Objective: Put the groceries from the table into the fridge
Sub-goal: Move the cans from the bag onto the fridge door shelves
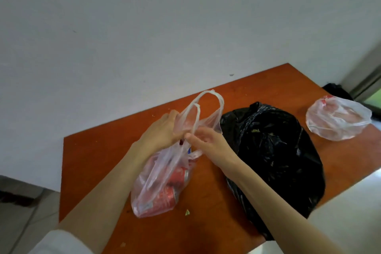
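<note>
Both hands are on the clear plastic bag (pixel 162 181) at the near-left of the orange tabletop (pixel 92 150). Left hand (pixel 162 130) grips the bag's neck just below the handle loops (pixel 198 107), fingers closed on the plastic. Right hand (pixel 208 142) pinches the same neck from the other side, thumb and fingers curled on it; the two hands nearly touch. Loops stand up above the hands. Bag body rests on the tabletop, holding red cans (pixel 175 179) lying on their sides. Black bin bag (pixel 274 156) sits just right of it, under the right forearm. A second clear bag (pixel 338 117) with reddish contents lies at the far-right corner, well apart. Small leaf scrap (pixel 187 212) on the tabletop near the can bag.
</note>
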`<state>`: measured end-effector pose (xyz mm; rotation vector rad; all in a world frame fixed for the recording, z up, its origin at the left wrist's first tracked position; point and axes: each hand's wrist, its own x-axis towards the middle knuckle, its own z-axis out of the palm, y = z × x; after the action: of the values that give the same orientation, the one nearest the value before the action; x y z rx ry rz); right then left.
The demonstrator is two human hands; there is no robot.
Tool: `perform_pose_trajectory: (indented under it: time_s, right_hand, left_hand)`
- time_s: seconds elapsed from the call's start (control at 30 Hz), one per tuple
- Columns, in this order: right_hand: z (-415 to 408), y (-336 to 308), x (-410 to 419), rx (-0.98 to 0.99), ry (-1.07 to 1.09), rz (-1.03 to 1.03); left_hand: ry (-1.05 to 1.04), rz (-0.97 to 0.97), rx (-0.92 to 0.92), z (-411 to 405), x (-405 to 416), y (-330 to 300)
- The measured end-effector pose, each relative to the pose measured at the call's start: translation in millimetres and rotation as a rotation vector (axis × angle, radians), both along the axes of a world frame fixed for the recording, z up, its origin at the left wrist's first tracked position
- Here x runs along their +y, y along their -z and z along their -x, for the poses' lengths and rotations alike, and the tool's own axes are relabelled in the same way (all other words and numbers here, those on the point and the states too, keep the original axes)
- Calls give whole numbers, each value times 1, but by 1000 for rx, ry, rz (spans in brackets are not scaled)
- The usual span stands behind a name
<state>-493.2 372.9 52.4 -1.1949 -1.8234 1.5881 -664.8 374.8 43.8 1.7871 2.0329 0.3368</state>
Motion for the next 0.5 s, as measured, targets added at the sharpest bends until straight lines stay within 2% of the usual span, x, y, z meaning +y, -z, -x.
perform_pose_trajectory:
  time_s: [0.07, 0.2, 0.23, 0.3, 0.37, 0.5]
  right_hand:
    - [6, 10, -4, 26, 87, -46]
    - [-12, 35, -15, 245, 278, 313]
    - [-17, 38, -18, 246, 310, 347]
    - [-23, 40, -18, 245, 390, 345]
    - [-22, 35, -9, 253, 429, 297]
    - [-11, 7, 20, 221, 368, 126]
  left_hand:
    - [-27, 64, -147, 9, -1, -4]
    - [-123, 140, -548, 37, -18, -5]
    - [-148, 134, -617, 40, -24, -2]
    - [-200, 54, -611, 44, -32, 5]
    - [-265, -81, -521, 48, -38, 8]
    - [-436, -245, -440, 53, -44, -6]
